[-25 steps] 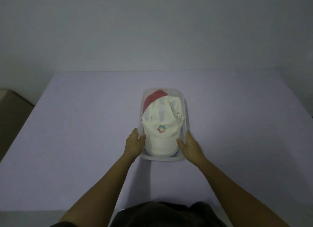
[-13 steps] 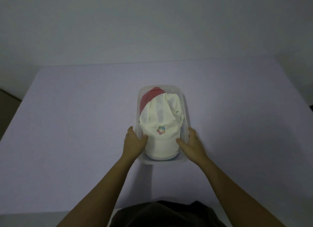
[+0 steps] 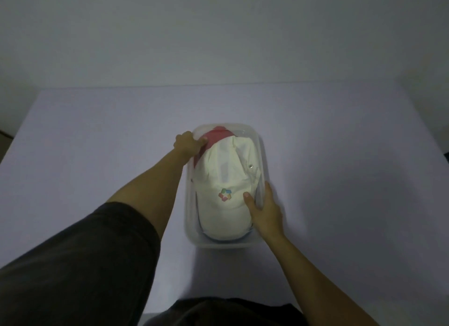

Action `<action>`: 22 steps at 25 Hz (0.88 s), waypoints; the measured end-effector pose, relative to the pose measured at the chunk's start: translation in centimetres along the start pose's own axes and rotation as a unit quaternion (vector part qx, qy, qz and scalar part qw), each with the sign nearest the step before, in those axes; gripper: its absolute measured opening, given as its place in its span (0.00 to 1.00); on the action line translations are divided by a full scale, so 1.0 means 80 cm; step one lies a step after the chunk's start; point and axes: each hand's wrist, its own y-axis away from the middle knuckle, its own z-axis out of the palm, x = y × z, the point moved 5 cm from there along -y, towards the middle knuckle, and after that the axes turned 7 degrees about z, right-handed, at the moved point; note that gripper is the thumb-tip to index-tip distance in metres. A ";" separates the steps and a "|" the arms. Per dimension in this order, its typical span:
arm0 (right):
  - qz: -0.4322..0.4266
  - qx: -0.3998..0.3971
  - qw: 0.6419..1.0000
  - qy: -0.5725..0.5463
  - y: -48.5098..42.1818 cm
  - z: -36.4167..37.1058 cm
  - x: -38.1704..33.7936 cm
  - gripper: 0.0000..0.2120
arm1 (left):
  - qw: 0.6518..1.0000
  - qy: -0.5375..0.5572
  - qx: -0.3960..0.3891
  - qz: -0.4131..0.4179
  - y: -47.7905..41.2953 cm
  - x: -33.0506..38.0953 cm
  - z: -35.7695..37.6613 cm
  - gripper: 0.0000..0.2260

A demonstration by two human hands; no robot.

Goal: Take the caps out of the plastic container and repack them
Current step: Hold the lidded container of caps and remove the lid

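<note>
container [image 3: 263, 155] mid table [image 3: 97, 155] | left hand [image 3: 188, 144] grips far corner | right hand [image 3: 266, 209] grips side

Red cap [image 3: 218, 137] mostly hidden beneath white cap [image 3: 223, 175], it seems.

Pale lilac table carrying a single clear tub.
The table [image 3: 97, 155] fills the lower two thirds of the frame, its far edge running straight across the upper middle. A clear, round-cornered plastic container [image 3: 220, 245] sits flat on it at the centre of the frame, its long sides running towards that far edge.
</note>
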 end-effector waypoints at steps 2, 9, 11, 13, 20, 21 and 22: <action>0.000 0.001 1.000 -0.002 -0.001 0.000 0.001 0.37 | 0.993 0.119 -0.013 -0.021 -0.003 -0.001 -0.003 0.30; 0.012 0.011 1.000 0.004 0.000 0.001 0.001 0.37 | 0.998 -0.008 0.023 0.059 -0.002 0.023 -0.017 0.20; 0.008 0.014 1.000 0.006 0.000 0.001 -0.001 0.37 | 0.999 -0.003 0.016 0.048 -0.003 0.023 -0.018 0.19; 0.004 0.019 1.000 0.006 0.002 0.001 -0.002 0.37 | 0.999 0.015 0.004 0.040 -0.007 0.023 -0.019 0.18; 0.007 0.028 1.000 0.005 0.004 0.001 -0.002 0.37 | 0.999 0.026 -0.014 0.044 -0.014 0.021 -0.021 0.13; 0.006 0.028 1.000 0.003 0.005 0.001 -0.003 0.37 | 0.999 0.026 -0.016 0.040 -0.015 0.021 -0.024 0.12; 0.006 0.027 1.000 -0.001 0.005 0.001 -0.003 0.37 | 0.999 0.020 -0.023 0.039 -0.017 0.022 -0.027 0.13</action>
